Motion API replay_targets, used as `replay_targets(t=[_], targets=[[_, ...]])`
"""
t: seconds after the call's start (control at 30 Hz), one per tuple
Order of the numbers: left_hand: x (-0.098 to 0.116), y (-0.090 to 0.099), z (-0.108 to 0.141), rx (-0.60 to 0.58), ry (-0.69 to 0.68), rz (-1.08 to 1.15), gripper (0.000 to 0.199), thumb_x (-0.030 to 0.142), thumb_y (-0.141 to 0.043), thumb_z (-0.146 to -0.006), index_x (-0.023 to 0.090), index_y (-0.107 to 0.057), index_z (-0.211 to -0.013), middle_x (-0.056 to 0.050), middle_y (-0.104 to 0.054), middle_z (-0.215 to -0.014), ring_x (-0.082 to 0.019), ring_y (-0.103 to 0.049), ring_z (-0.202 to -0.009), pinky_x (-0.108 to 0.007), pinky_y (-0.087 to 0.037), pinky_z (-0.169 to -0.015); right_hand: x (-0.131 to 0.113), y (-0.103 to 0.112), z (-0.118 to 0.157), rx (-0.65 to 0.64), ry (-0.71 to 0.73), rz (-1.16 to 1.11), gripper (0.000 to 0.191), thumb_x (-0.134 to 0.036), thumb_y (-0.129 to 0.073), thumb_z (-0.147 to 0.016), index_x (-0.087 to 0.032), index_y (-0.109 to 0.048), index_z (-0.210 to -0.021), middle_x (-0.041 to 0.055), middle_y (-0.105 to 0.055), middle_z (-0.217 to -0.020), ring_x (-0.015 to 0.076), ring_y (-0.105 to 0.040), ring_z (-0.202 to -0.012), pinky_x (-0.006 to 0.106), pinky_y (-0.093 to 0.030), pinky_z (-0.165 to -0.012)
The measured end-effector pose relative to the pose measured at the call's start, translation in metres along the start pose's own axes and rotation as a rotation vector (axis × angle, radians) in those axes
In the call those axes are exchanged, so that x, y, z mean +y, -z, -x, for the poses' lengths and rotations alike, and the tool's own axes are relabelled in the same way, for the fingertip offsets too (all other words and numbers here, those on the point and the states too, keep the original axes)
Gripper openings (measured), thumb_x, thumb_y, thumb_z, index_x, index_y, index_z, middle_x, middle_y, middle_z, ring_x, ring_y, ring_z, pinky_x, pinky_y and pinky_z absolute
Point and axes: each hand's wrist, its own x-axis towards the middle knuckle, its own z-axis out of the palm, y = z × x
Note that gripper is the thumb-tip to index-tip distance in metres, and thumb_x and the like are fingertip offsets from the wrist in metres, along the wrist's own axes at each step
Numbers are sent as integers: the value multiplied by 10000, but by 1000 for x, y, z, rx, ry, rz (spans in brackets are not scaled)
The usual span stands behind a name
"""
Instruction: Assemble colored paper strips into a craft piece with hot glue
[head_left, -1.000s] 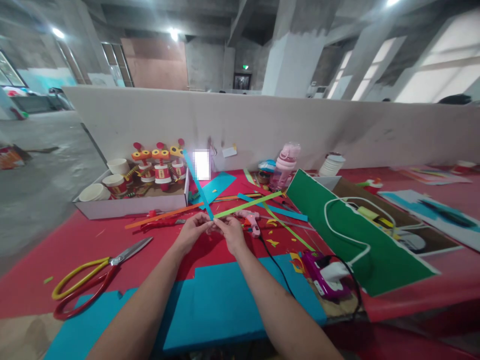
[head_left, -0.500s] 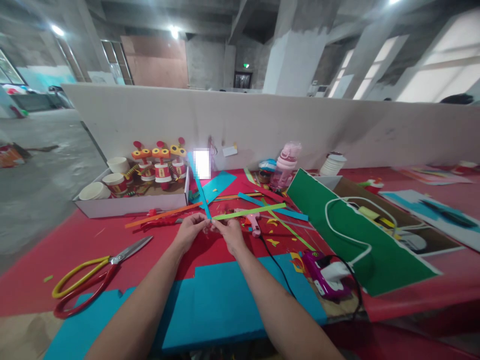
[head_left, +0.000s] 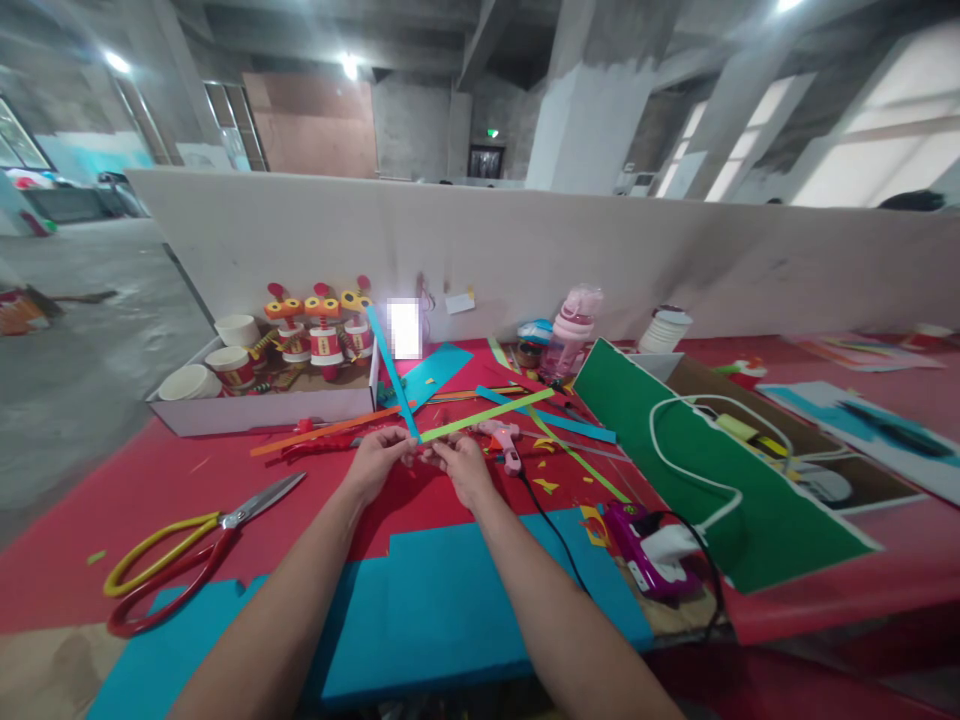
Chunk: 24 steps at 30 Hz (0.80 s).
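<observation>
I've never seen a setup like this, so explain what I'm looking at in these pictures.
There's no machine here: a person works bare-handed. Every picture comes from one camera on the person's head, looking forward and down. The left hand appears to pinch a blue strip and the right hand a green strip; their near ends come together in a V. On the red table, scissors lie to the left, and a pink glue gun rests beyond the right hand. Farther back, a white box holds cups and toy figures.
</observation>
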Motion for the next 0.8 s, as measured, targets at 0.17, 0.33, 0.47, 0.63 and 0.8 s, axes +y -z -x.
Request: replay_targets(t=[0.17,0.33,0.47,0.63,0.8], targets=[[2,-2,2,-28,11,-36,209,319,-711,-676,133,-614,-669,-10,-598,-588,-91,-501,-510,-214,-387,-529,-2,-1,3,11,-35,0,286,-337,-776,-544,-147,-652,-718,-1,-628,-582,114,-577,-531,286,-507,-631],[3,-3,3,-17,-2,-59,218,332,-708,-672,137,-613,-652,-5,-589,-563,-93,-500,-499,-215,-383,-527,-3,-2,6,-26,-31,23,322,-378,-778,-536,-162,-663,-745,8,-657,-645,113,-591,-570,266,-504,-629],[2,-2,2,20,23,-70,229,340,-728,-646,137,-623,-650,-12,-602,-573,-98,-508,-500,-213,-381,-508,0,-1,4,-35,-32,52,335,-400,-768,-558,-155,-669,-765,7,-657,-668,108,-592,-594,265,-509,-658],[-1,-1,0,24,45,-25,250,351,-748,-616,133,-630,-653,-16,-612,-553,-103,-518,-475,-215,-382,-487,2,-2,5,-10,-18,51,325,-387,-772,-564,-156,-680,-773,1,-647,-668,95,-581,-589,267,-505,-671],[-6,0,-1,19,45,18,247,337,-751,-621,124,-630,-649,-10,-598,-527,-92,-501,-454,-207,-369,-478,4,-5,6,38,3,101,326,-386,-760,-572,-148,-690,-782,10,-644,-657,110,-577,-587,284,-505,-662]])
